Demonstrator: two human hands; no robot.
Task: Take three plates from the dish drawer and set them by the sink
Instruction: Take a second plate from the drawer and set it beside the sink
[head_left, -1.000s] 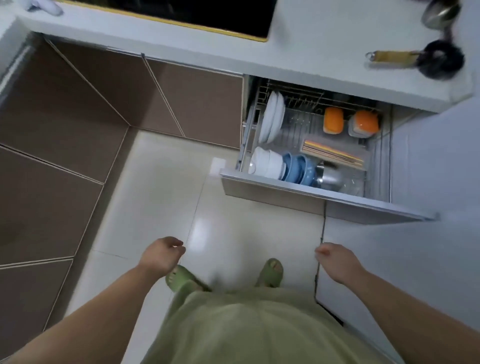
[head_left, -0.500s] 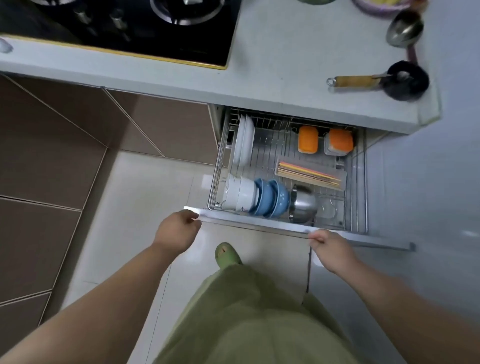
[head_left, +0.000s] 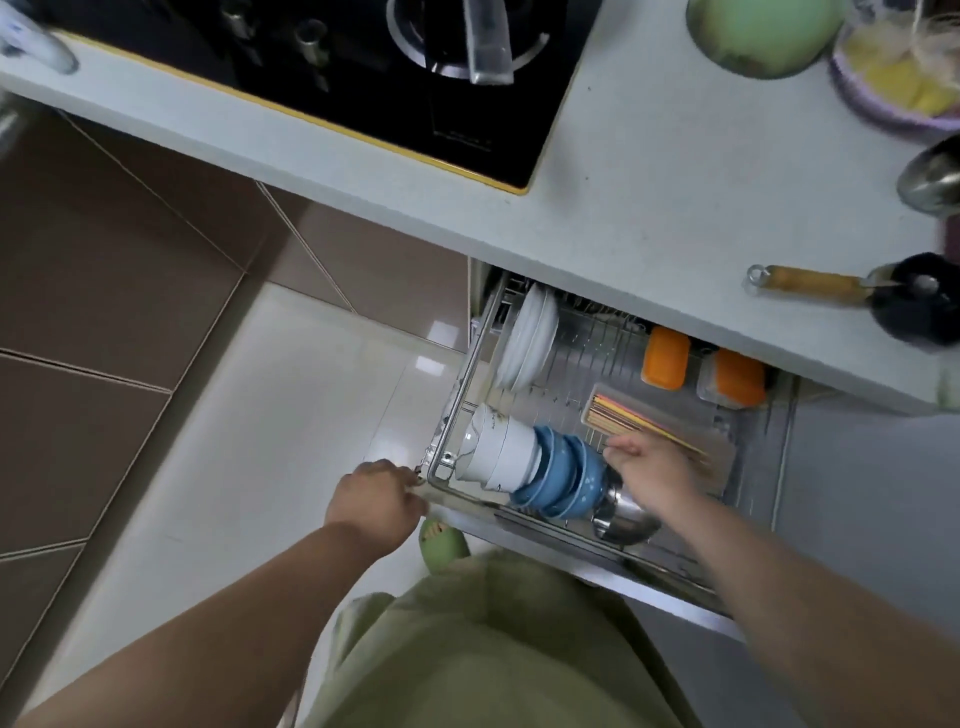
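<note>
The dish drawer (head_left: 769, 467) stands pulled out under the counter, a wire rack inside it. White plates (head_left: 525, 347) stand on edge at the rack's back left. My left hand (head_left: 375, 500) grips the drawer's front left corner. My right hand (head_left: 652, 465) hovers inside the drawer over the blue bowls and the steel bowl, fingers loosely curled, holding nothing. It is well short of the plates, toward the front right of them. The sink is out of view.
White bowls (head_left: 496, 451), blue bowls (head_left: 563, 480) and a steel bowl (head_left: 623, 519) line the front row. A chopstick tray (head_left: 654, 421) and orange-lidded boxes (head_left: 666, 357) lie further back. The counter (head_left: 675, 171) overhangs the drawer, bearing a hob (head_left: 363, 67) and a ladle (head_left: 841, 291).
My right hand left the drawer's front edge and reached in over the bowls. My left hand stays at the front left corner. The view moved closer to the drawer.
</note>
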